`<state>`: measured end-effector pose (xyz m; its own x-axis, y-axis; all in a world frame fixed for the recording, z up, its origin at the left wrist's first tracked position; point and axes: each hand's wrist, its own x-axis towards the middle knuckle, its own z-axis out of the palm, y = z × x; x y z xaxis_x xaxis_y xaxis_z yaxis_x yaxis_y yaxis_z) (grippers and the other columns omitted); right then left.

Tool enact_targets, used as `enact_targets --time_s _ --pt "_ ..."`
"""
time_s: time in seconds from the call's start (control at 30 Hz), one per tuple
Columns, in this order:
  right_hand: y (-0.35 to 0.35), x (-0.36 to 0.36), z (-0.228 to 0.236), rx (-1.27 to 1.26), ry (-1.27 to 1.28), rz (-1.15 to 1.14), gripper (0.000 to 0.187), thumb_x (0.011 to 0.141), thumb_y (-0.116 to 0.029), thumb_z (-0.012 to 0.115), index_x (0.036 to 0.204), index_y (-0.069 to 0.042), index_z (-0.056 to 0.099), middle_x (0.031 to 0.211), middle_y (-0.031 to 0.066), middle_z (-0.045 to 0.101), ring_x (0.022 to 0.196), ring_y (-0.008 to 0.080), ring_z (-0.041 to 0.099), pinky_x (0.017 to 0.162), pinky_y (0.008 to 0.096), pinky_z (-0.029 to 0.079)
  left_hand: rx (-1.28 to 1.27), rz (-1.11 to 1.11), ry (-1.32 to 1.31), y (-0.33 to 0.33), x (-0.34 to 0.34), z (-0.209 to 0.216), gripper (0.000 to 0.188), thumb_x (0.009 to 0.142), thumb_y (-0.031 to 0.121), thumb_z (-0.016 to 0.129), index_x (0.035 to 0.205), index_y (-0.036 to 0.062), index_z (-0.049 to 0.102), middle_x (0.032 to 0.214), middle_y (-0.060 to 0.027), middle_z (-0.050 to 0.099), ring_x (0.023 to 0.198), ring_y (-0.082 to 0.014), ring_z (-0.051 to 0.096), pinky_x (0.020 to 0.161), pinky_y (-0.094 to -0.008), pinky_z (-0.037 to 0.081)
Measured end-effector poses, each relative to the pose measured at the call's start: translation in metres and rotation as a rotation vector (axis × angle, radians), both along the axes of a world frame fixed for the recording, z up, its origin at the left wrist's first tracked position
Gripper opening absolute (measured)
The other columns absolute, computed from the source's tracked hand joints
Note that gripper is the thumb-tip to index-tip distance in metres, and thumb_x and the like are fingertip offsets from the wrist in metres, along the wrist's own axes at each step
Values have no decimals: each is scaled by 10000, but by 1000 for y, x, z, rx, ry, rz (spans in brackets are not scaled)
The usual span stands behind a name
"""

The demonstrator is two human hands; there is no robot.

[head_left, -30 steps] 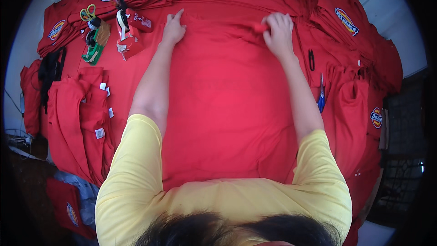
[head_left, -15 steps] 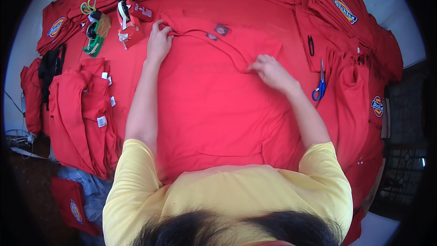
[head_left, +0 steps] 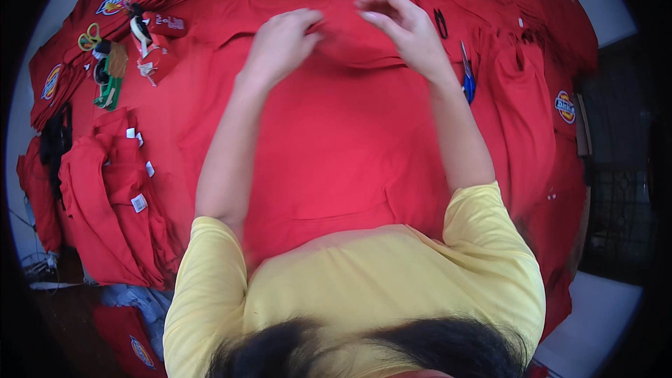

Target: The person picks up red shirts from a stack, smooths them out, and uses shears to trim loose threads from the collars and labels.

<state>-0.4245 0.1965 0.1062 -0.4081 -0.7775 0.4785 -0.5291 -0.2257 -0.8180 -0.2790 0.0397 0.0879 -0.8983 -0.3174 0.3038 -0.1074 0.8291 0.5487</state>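
Observation:
A red shirt lies spread in front of me. Its far part is rumpled, and no neck labels show on it. Over that part is my left hand, fingers bent and their tips smeared by motion, so its grip is unclear. My right hand is curved above the cloth at the far right, with a gap between thumb and fingers and nothing visible in it. Blue-handled scissors lie beside my right forearm, partly covered by it. Small black thread snips lie just beyond my right hand.
Folded red garments with white tags are stacked at left. Beyond them stand a green tape dispenser, a red tape dispenser and yellow-handled scissors. More red garments lie along the right and far sides.
Both hands have left their places at the shirt's neckline; they are now farther out and closer together. The neck labels have gone from sight, and the view has shifted.

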Motion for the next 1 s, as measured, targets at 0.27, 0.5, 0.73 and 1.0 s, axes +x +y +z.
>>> enact_targets --time_s 0.27,0.5,0.73,1.0 --pt "158 5 -107 620 444 -513 444 801 -185 661 1195 -28 528 1110 165 518 1044 331 501 924 378 406 50 163 -57 -46 112 -94 262 731 -40 579 955 89 624 1327 -79 463 1165 -295 459 946 -377 389" --pt "175 34 -125 361 236 -640 434 776 -96 674 1181 -34 531 1110 155 506 1020 312 522 879 366 436 -257 640 -27 -31 194 -109 433 778 181 685 1178 73 558 1272 -128 496 1170 -307 452 978 -398 373" --pt "150 21 -127 339 358 -705 218 820 -144 632 1000 -25 605 955 141 552 912 291 549 782 371 440 -51 904 15 -37 235 -125 353 823 252 667 1071 17 581 1075 -119 580 967 -277 540 840 -384 431" --pt "179 20 -103 613 -418 -160 413 813 -223 682 1117 44 600 1024 49 646 956 123 566 896 268 415 462 958 305 -23 256 -120 346 844 218 665 1033 -51 557 985 -74 594 921 -152 554 807 -315 436"
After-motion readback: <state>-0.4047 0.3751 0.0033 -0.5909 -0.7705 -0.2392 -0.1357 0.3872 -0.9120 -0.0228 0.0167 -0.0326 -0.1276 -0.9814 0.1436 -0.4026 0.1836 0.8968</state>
